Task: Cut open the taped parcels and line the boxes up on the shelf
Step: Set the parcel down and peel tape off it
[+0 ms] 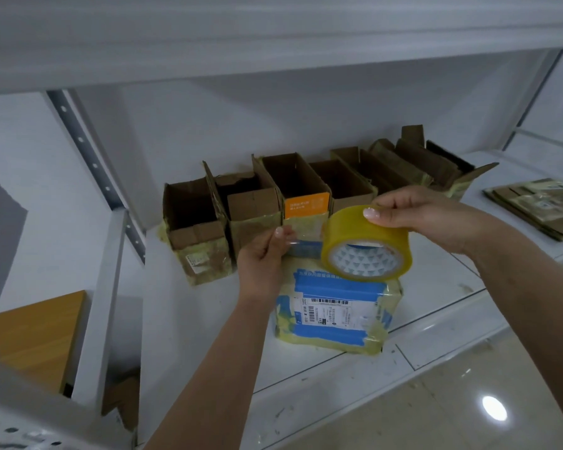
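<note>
Hands: my right hand (413, 211) grips the tape roll (366, 245); my left hand (265, 254) pinches its clear, barely visible strip (298, 243) above the taped parcel (335, 315); opened boxes (251, 203) at 12 o'clock.

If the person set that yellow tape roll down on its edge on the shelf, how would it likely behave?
The tape roll is round and wide, so on edge it would probably roll along the smooth white shelf. Laid flat it should sit steady. The free end pinched by the left hand is likely to stick to whatever it touches.
</note>
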Motion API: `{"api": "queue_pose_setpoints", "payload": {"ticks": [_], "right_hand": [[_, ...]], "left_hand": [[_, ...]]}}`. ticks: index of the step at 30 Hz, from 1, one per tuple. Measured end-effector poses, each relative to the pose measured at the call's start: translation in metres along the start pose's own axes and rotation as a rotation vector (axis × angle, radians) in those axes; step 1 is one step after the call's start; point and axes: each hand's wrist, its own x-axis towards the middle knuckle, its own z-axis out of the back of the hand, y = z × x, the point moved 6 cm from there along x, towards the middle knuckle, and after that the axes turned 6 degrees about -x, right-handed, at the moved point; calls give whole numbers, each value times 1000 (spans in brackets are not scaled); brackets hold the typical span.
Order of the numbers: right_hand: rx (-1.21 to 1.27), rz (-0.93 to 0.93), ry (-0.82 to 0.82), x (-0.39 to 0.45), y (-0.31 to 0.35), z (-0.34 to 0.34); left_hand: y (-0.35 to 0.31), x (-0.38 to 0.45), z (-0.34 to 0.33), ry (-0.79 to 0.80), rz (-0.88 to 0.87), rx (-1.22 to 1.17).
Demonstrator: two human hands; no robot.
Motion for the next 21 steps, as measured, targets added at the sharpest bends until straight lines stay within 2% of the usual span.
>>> {"api": "queue_pose_setpoints", "payload": {"ticks": [7, 15, 21], "right_hand": [[-161, -81, -123, 11, 4, -5], [-300, -114, -242, 26, 7, -11], [-299, -140, -229, 35, 9, -18]], "left_hand": [[6, 6, 15, -92, 82, -189], [9, 9, 45, -240, 113, -132], [26, 11, 62, -295, 172, -103]]}}
